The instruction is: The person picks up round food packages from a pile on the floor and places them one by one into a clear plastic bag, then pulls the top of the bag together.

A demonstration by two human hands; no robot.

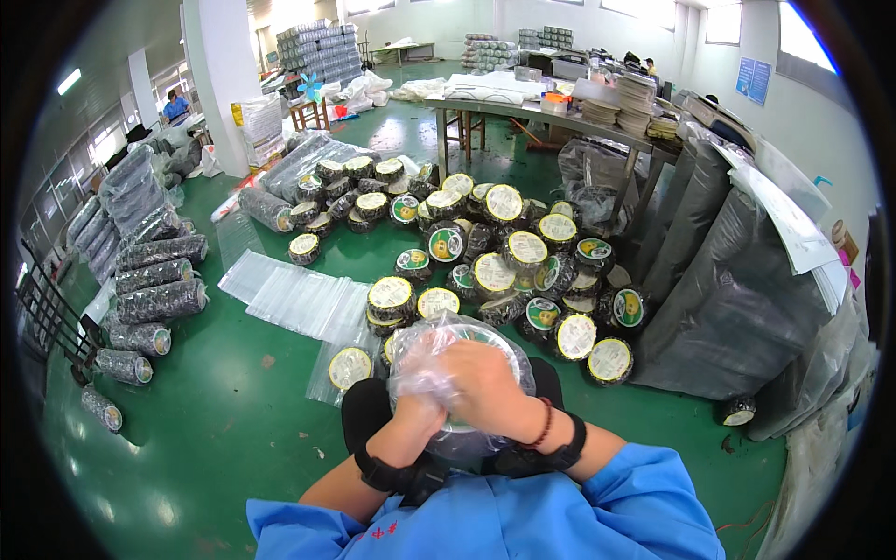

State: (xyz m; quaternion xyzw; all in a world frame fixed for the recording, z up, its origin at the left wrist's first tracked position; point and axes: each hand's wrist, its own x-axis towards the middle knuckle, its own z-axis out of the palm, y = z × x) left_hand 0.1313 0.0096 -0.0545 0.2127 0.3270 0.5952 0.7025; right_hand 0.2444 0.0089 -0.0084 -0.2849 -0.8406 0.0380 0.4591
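Note:
Between my knees stands a round wrapped bundle (507,343) inside a clear plastic bag (418,374). A green and white label shows partly at its top. My left hand (418,418) grips the gathered film at the near left of the top. Across it lies my right hand (483,383), its fingers closed on the same bunched film. The fingertips of both hands are partly hidden by plastic and by each other. Just ahead on the floor are loose dark film-wrapped round packs, among them one with a yellow-rimmed white label (390,294). Another round pack (350,369) lies by my left knee on plastic sleeves.
Flat clear plastic sleeves (301,297) overlap on the green floor (231,420). Long wrapped rolls (161,297) lie to the left near a black hand truck (52,315). A large grey plastic-covered stack (721,301) stands right. Beyond is a metal table (490,105); a person (176,106) sits far left.

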